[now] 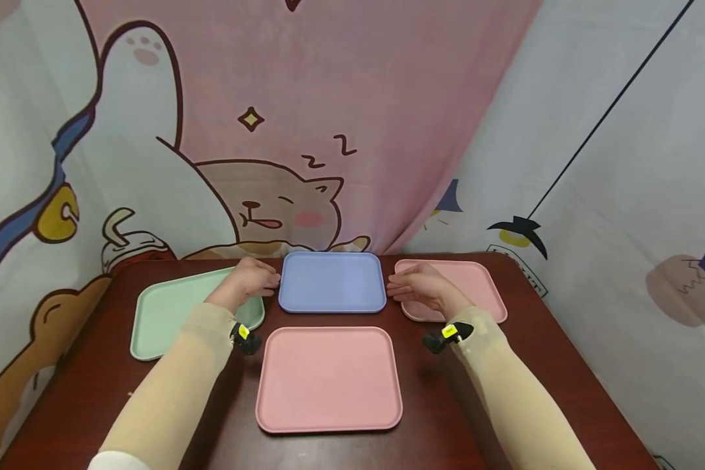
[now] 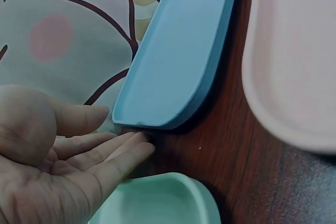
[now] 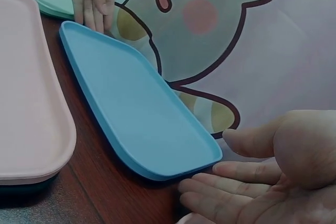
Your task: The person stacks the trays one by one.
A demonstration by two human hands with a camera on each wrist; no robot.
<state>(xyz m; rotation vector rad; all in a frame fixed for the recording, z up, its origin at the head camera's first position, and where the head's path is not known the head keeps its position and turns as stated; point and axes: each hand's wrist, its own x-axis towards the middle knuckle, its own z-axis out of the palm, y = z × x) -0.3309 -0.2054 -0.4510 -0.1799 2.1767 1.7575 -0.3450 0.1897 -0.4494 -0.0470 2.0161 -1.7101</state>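
A blue tray (image 1: 331, 282) lies at the back middle of the table, between my two hands. My left hand (image 1: 250, 282) is at its left edge, fingertips right at the rim, palm turned inward and fingers nearly straight. On the opposite side, my right hand (image 1: 424, 287) has its relaxed fingers close to the right rim. Both wrist views show the blue tray (image 2: 176, 51) with fingers (image 3: 226, 190) beside its short ends and no grip around it. In front of it lies a larger pink tray (image 1: 329, 380).
A green tray (image 1: 158, 320) lies at the left, partly under my left forearm in the head view. Another pink tray (image 1: 476, 287) sits at the right behind my right hand. A printed curtain (image 1: 341, 85) hangs along the back edge of the dark wooden table (image 1: 540, 365).
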